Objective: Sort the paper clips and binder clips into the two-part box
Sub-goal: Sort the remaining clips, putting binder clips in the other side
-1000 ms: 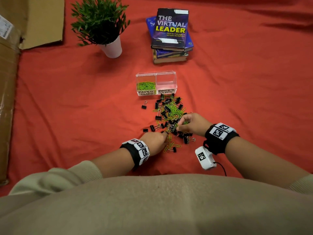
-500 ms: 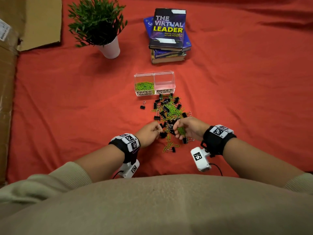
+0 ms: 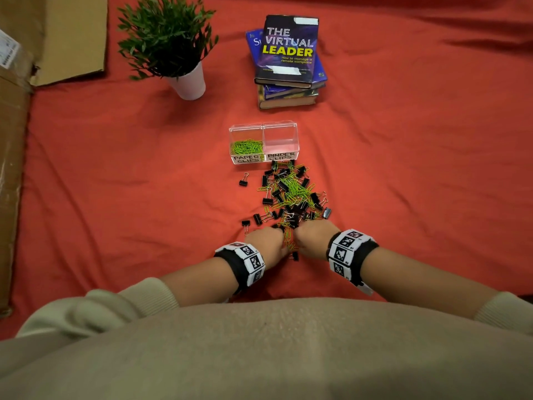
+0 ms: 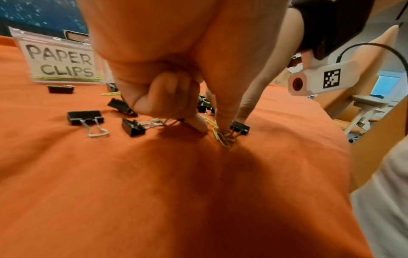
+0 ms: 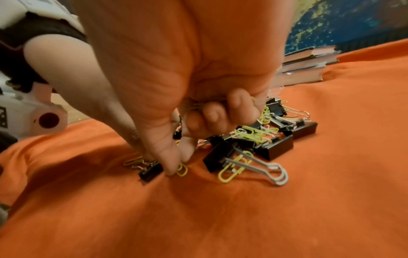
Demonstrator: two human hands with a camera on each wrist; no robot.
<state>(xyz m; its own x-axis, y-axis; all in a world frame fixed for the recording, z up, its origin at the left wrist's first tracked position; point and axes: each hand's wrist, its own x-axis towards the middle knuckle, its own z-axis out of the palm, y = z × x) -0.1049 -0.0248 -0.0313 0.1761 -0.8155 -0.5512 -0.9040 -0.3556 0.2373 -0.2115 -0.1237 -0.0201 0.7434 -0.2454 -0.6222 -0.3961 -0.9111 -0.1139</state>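
Red cloth surface carries everything. Two-part box sits at the far end of the pile, labels facing the person, presumably so the compartments read at a glance: left one holds green paper clips, the right one, marked for binder clips, looks empty. Its long axis runs left-right.

The mixed pile of black binder clips and green paper clips stretches from the box front toward the hands, long axis front-back.

Both hands work the pile's near end. Left hand: fingers curled, thumb and forefinger down at a green clip on the cloth. Right hand: thumb and forefinger pinch a green clip lying flat beside a small binder clip, other fingers curled over clips already gathered, probably batching.
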